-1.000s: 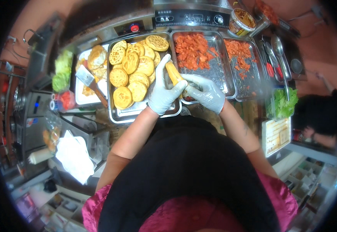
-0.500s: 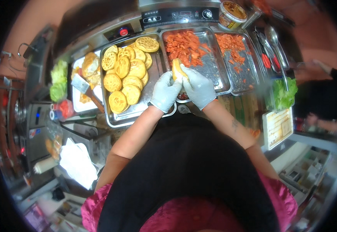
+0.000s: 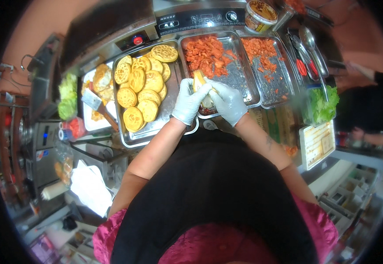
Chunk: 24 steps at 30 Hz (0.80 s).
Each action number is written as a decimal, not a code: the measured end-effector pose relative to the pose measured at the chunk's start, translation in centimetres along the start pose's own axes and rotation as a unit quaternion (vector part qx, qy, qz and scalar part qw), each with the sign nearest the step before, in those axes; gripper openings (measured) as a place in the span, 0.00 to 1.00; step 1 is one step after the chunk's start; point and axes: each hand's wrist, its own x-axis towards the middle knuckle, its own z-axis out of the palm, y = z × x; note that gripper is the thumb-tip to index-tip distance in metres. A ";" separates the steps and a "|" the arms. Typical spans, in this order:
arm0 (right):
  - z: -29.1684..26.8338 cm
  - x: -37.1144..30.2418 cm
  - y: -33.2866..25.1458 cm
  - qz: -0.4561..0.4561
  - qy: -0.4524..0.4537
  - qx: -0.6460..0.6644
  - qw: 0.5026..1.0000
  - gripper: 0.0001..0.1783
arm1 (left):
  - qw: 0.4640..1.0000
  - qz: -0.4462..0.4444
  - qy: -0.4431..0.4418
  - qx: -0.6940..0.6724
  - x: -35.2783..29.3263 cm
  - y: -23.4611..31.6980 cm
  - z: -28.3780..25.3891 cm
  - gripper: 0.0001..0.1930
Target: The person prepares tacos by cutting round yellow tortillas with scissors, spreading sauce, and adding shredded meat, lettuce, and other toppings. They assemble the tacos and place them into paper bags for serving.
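Observation:
In white gloves, both my hands grip one round yellow flatbread bun [image 3: 197, 79] over the front of the middle metal tray. My left hand [image 3: 186, 102] is closed on the bun's left side, and my right hand [image 3: 229, 103] pinches its right edge. The bun stands tilted, with a pale split showing between its halves. Beneath and beyond it, the tray [image 3: 256, 94] carries chunks of reddish sauced meat [image 3: 205, 55]. To the left, browned flatbread buns [image 3: 137, 79] lie piled in another metal tray [image 3: 174, 94].
On the right stand a third tray with chopped red meat [image 3: 261, 50], tongs [image 3: 300, 66], a metal ladle [image 3: 308, 39] and lettuce [image 3: 325, 105]. A spatula [image 3: 92, 100] rests on a white tray of fried eggs at left. A tub [image 3: 260, 17] stands behind; another person [image 3: 367, 101] is at far right.
The split in the bun has opened wider between my hands. My right fingers have shifted along its edge, and my hands have spread slightly apart.

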 end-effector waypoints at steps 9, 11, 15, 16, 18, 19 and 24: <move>0.0 -0.2 1.5 0.154 0.015 0.274 0.949 0.18 | 0.996 0.036 0.028 -0.078 0.5 -1.5 -0.2 0.08; -0.6 0.2 1.9 0.194 0.007 0.352 0.916 0.18 | 0.994 0.040 0.041 -0.094 0.6 -1.2 0.0 0.08; 0.0 0.3 1.2 0.168 0.010 0.316 0.934 0.19 | 0.994 0.057 0.034 -0.087 0.8 -1.8 0.3 0.07; 0.3 0.2 1.2 0.126 0.021 0.247 0.961 0.19 | 0.996 0.077 0.035 -0.043 0.8 -2.2 0.2 0.07; 0.9 0.2 1.3 0.039 0.041 0.101 0.993 0.20 | 0.992 0.115 0.037 0.043 0.5 -2.5 0.1 0.07; 0.7 0.3 1.4 0.102 0.021 0.135 0.985 0.20 | 0.993 0.103 0.038 0.042 0.3 -2.5 0.0 0.07; 0.2 0.5 2.4 0.215 0.038 0.329 0.919 0.18 | 0.995 0.047 -0.003 -0.089 -0.7 -1.4 0.0 0.12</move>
